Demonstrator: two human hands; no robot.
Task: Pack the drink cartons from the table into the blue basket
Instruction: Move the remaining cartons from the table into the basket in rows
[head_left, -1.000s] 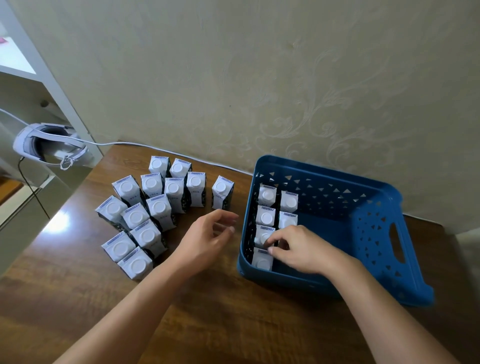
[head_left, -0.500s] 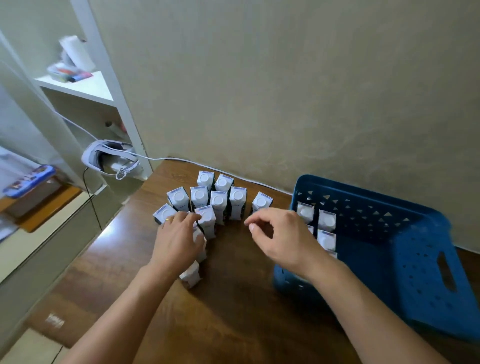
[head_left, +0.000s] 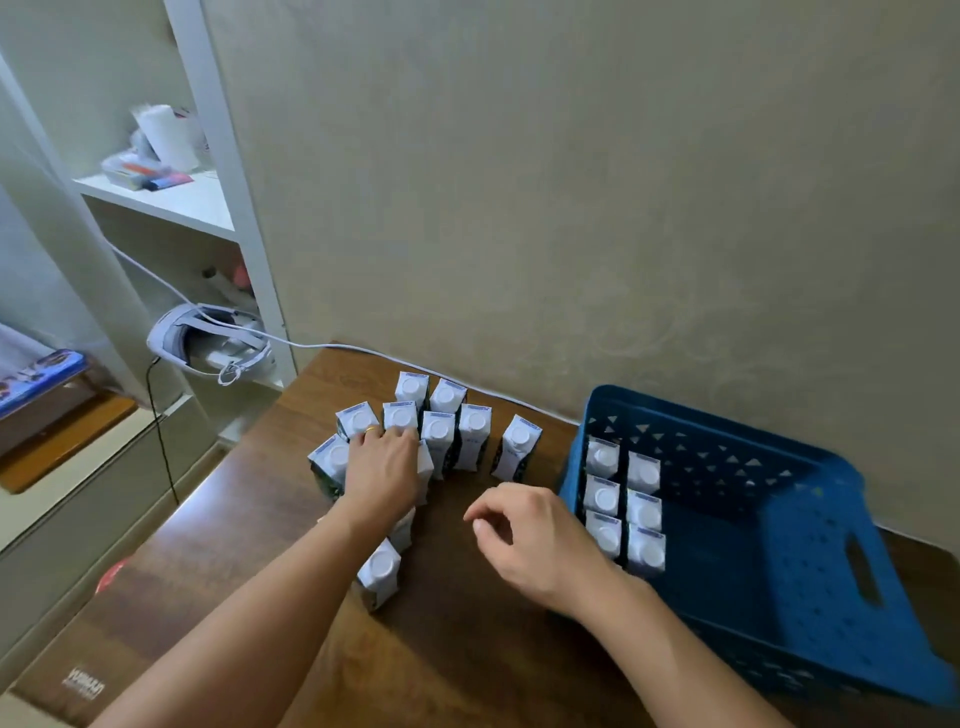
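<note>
Nearest the camera, the dark wooden table (head_left: 467, 670) shows a glossy grain, with a small white logo printed near its front left corner. Taking the blue basket (head_left: 779, 582) as the landmark: it sits on the table's right side, its perforated far wall close to the beige wall (head_left: 571, 182).

The right hand (head_left: 530, 540) hovers just left of the basket's near-left corner, fingers loosely curled and holding nothing. Inside the basket, against its left wall, six drink cartons (head_left: 623, 499) stand upright in two rows of three.

Further left of the basket, the left hand (head_left: 382, 470) lies over the cluster of cartons on the table (head_left: 441, 431), fingers spread forward across their tops, a gold ring on one finger. The hand covers the cartons beneath it, so whether it grips one or merely rests there cannot be told. One carton (head_left: 379, 571) stands nearest the camera beside the left forearm; a single carton (head_left: 517, 447) stands apart between the cluster and the basket.

Beyond the table's left edge, well away from the basket, a white shelving unit (head_left: 208, 208) holds blurred clutter, and a white headset (head_left: 208, 340) rests on a lower shelf, its cable running along the table's back edge toward the basket.
</note>
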